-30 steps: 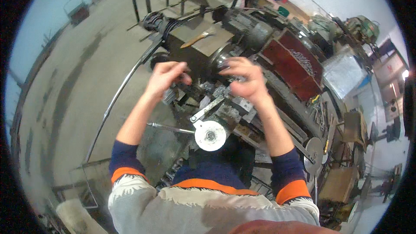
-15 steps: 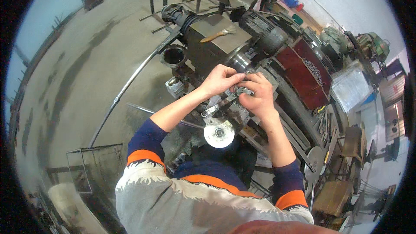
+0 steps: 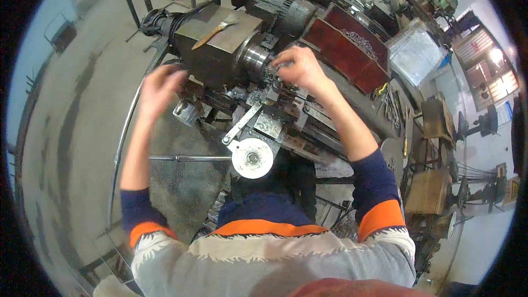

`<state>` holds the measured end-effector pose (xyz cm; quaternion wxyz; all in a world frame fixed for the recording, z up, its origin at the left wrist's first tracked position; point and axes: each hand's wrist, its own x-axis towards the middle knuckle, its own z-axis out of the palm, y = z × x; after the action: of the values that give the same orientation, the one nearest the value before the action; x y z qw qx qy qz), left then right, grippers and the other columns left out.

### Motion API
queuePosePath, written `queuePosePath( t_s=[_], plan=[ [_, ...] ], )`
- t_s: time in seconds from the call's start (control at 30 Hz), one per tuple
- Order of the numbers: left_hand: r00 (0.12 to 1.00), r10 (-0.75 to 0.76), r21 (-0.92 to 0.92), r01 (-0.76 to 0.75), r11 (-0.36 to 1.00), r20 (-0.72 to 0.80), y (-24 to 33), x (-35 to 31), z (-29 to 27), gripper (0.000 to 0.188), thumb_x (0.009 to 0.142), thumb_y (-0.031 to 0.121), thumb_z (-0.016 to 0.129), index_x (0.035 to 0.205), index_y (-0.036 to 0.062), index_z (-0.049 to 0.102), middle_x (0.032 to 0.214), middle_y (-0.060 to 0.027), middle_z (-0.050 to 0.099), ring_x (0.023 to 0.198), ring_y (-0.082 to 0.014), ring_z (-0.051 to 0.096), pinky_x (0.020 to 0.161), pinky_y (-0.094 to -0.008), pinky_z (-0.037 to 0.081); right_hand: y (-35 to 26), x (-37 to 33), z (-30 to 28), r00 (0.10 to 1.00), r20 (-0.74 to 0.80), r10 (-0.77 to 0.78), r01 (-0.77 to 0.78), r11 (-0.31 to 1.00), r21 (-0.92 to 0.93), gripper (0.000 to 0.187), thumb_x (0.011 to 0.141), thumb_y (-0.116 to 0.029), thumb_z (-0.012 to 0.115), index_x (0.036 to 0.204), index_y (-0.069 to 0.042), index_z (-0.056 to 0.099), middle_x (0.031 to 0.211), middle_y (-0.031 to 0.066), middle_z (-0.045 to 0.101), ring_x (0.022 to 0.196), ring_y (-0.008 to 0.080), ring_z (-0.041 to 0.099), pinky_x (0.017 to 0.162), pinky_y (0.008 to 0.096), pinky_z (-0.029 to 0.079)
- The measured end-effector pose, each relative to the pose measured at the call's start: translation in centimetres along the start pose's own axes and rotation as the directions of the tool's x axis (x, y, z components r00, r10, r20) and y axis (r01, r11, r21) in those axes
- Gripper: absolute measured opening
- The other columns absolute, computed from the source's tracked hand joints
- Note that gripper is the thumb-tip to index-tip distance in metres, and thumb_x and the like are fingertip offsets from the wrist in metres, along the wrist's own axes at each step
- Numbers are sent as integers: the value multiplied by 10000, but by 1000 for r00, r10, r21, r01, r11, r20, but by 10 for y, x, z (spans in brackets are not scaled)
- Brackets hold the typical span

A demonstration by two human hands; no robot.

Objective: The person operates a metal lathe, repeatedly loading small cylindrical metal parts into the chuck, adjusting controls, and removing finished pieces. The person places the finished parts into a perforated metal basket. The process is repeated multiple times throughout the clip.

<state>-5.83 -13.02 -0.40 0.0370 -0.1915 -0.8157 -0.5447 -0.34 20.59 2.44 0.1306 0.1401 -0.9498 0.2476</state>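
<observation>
A shiny round chuck (image 3: pixel 256 58) sticks out of the dark lathe headstock (image 3: pixel 206 44). My right hand (image 3: pixel 301 69) is at the chuck's open end, its fingers curled and pinched together; whatever is in them is too small to make out. Off to the left, my left hand (image 3: pixel 159 91) is raised by the front of the headstock, smeared by motion, so its grip cannot be read. Below the chuck lies the tool slide with a flat metal handle (image 3: pixel 242 125) and a pale round handwheel (image 3: pixel 252 158), both apart from my hands.
A wooden-handled brush (image 3: pixel 214 33) lies on the headstock. Behind stands a ribbed motor (image 3: pixel 280 11), with a dark red tray (image 3: pixel 346 49) holding metal shavings to its right. A long metal bar (image 3: pixel 122 137) rises at left. Hand tools (image 3: pixel 391 104) lie at right.
My hands have parted: the left swung away to the left, and the right stayed by the chuck. The view has shifted, so the machine appears further left and higher.
</observation>
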Motion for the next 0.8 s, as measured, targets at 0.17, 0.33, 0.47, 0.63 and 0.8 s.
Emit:
queuePosePath(
  t_s=[0.17,0.33,0.47,0.63,0.8],
  plan=[
    [954,16,364,99,926,-301,-79,-33,-119,281,803,98,550,1066,1,573,667,-49,595,611,-99,552,564,-235,438,37,30,13,977,179,112,-85,985,-150,254,567,-196,576,751,-69,695,733,159,633,676,305,612,652,344,491],
    [954,-166,344,248,906,-250,-114,-95,-142,316,816,128,546,1110,14,549,704,-58,582,658,-123,545,621,-271,440,45,36,37,934,269,234,-191,966,-176,278,585,-229,596,779,-48,678,736,178,626,694,288,630,655,344,494],
    [957,-239,332,281,900,-163,-112,-106,-119,449,792,209,608,1153,-41,514,674,-86,596,603,-140,556,573,-304,444,55,28,36,957,278,79,-71,997,-41,275,576,-225,606,791,-82,699,740,151,649,694,252,644,686,318,504],
    [973,-194,629,231,742,-129,-106,-100,-117,382,708,224,683,955,-35,551,630,-150,576,595,-272,586,585,-374,455,44,31,46,967,215,137,-101,980,-170,236,541,-194,598,730,-97,702,706,145,636,675,280,631,651,346,502],
    [956,-262,775,264,574,-131,-103,-91,-119,243,697,133,639,889,17,547,696,-195,596,706,-374,590,639,-454,468,37,37,48,991,120,61,-28,965,-260,149,524,-170,574,591,-59,647,601,157,589,620,343,582,631,388,479]
  ],
)
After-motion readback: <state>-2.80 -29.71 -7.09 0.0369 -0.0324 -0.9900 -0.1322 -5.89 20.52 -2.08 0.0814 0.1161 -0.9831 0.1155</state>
